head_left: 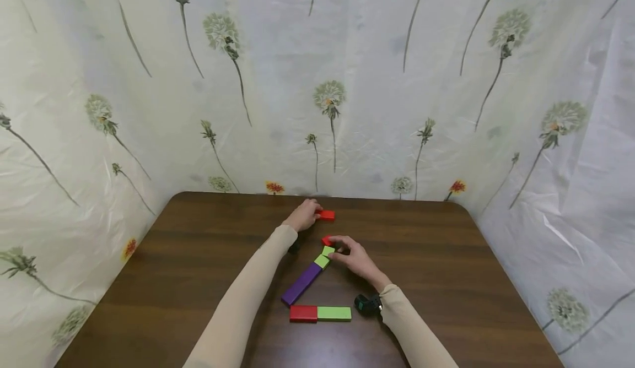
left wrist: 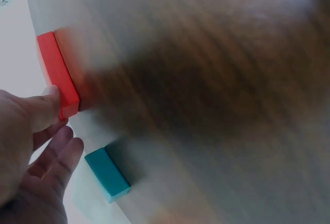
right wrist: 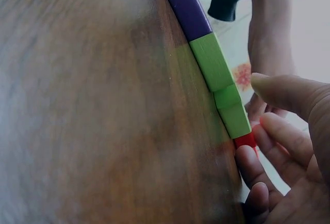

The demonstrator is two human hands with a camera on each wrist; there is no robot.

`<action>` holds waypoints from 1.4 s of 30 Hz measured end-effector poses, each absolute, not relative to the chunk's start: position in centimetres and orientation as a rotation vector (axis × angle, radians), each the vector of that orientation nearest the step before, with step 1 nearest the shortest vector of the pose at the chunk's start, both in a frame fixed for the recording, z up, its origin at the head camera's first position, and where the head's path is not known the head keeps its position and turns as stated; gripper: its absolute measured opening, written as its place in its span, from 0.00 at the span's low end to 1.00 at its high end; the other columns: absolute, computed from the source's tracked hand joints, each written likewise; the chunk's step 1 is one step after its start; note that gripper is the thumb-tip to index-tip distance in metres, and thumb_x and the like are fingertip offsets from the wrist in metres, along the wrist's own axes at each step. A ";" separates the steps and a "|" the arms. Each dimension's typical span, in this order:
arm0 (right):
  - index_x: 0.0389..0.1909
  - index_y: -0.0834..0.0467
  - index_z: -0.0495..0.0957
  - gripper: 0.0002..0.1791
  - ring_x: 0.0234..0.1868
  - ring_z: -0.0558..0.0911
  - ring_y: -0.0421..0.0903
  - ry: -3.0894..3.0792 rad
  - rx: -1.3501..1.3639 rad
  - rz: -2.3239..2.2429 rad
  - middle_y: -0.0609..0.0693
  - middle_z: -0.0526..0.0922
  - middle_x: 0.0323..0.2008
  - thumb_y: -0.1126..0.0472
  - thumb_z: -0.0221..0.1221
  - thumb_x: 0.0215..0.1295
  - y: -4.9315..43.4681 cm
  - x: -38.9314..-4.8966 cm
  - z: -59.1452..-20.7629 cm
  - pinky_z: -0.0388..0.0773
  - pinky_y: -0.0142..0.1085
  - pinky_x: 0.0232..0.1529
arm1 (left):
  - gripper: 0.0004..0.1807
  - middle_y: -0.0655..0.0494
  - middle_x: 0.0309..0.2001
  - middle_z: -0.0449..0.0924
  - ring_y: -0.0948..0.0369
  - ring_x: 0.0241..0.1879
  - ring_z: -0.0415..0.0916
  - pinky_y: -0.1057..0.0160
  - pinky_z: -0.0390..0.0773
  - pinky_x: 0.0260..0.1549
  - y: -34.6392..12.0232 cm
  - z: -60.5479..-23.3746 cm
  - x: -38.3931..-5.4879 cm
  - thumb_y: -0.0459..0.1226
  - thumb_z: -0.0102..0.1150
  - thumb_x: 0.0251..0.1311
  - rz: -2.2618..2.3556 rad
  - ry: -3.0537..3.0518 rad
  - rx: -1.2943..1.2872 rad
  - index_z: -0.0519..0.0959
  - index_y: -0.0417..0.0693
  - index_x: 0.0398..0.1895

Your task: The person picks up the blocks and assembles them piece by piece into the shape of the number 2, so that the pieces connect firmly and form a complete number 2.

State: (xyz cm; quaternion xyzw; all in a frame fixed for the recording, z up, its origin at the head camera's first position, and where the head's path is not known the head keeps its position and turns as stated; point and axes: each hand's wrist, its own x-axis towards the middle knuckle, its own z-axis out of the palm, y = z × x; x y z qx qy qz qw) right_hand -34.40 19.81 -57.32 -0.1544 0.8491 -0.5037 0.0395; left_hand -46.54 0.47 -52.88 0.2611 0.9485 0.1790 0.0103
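My left hand (head_left: 303,216) pinches one end of a red block (head_left: 327,215) near the far table edge. In the left wrist view the thumb lies on the red block (left wrist: 58,72), and a teal block (left wrist: 107,173) sits beside the fingers. My right hand (head_left: 358,258) hovers by a smaller red block (head_left: 326,241), its fingertips at that block and its thumb apart, near two green blocks (head_left: 322,261). Whether the fingertips touch the red block cannot be told. The green blocks join a long purple block (head_left: 301,284) in a slanting row.
Nearer the front, a red block (head_left: 303,313) and a long green block (head_left: 334,314) lie end to end. The brown wooden table (head_left: 198,280) is bordered by a flower-printed curtain (head_left: 278,81). A black wrist device (head_left: 367,304) is on the right wrist.
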 end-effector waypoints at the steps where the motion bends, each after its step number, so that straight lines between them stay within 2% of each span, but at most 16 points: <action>1: 0.60 0.50 0.74 0.26 0.47 0.77 0.46 2.606 -0.476 -1.544 0.50 0.76 0.58 0.53 0.65 0.61 19.9 -34.4 -57.4 0.74 0.36 0.42 | 0.14 0.49 0.52 0.77 0.53 0.56 0.71 0.56 0.71 0.58 0.4 -52.9 -46.4 0.34 0.55 0.67 0.564 2.956 0.822 0.80 0.42 0.53; 9: 0.60 0.50 0.75 0.24 0.44 0.78 0.43 2.641 -0.484 -1.531 0.50 0.78 0.54 0.53 0.64 0.62 20.0 -34.7 -57.7 0.73 0.34 0.42 | 0.14 0.49 0.53 0.76 0.53 0.57 0.70 0.55 0.70 0.58 -0.1 -52.7 -45.3 0.35 0.55 0.67 0.594 2.899 0.848 0.79 0.41 0.53; 15: 0.60 0.47 0.75 0.23 0.45 0.78 0.44 2.618 -0.447 -1.527 0.48 0.78 0.53 0.51 0.63 0.63 20.0 -34.6 -57.7 0.73 0.37 0.43 | 0.15 0.49 0.54 0.75 0.53 0.57 0.69 0.56 0.69 0.59 -0.6 -53.0 -44.7 0.36 0.54 0.68 0.575 2.892 0.884 0.79 0.41 0.54; 29: 0.60 0.49 0.74 0.23 0.43 0.79 0.44 2.592 -0.438 -1.539 0.50 0.78 0.48 0.53 0.62 0.65 19.9 -34.7 -57.3 0.75 0.38 0.41 | 0.15 0.49 0.55 0.75 0.53 0.57 0.70 0.57 0.70 0.58 -1.5 -53.0 -43.9 0.37 0.54 0.68 0.573 2.882 0.917 0.79 0.42 0.55; 42: 0.60 0.48 0.74 0.24 0.42 0.78 0.43 2.578 -0.444 -1.549 0.51 0.78 0.47 0.50 0.62 0.64 19.6 -34.7 -57.5 0.74 0.37 0.40 | 0.15 0.48 0.50 0.77 0.55 0.51 0.75 0.58 0.74 0.54 -2.5 -53.2 -43.0 0.36 0.55 0.67 0.571 2.879 0.991 0.79 0.40 0.53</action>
